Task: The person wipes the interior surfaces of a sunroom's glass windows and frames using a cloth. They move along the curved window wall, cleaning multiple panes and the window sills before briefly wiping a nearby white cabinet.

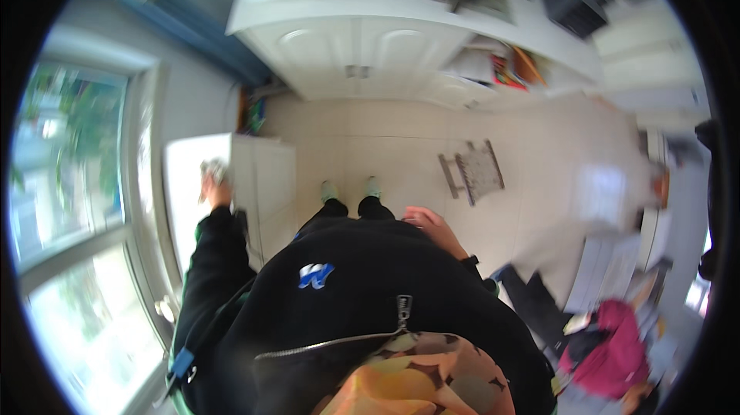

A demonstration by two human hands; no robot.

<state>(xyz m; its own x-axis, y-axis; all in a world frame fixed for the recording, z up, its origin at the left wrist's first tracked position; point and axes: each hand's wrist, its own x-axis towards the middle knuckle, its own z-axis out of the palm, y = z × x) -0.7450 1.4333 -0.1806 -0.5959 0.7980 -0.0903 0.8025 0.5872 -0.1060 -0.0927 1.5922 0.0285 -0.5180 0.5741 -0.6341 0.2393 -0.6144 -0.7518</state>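
Observation:
My left hand point(218, 192) is on the white top point(184, 195) of a low cabinet beside the window. It grips a crumpled greyish cloth point(214, 169), which is blurred. My right hand point(435, 227) hangs in front of my right hip, above the tiled floor. Its fingers look partly curled, and whether anything is in them cannot be told.
A small wooden stool point(477, 172) stands on the floor ahead to the right. White cupboards point(358, 56) under a countertop point(341, 7) run along the far side. A person in a magenta top point(615, 351) is at the lower right. The window point(75, 155) is at left.

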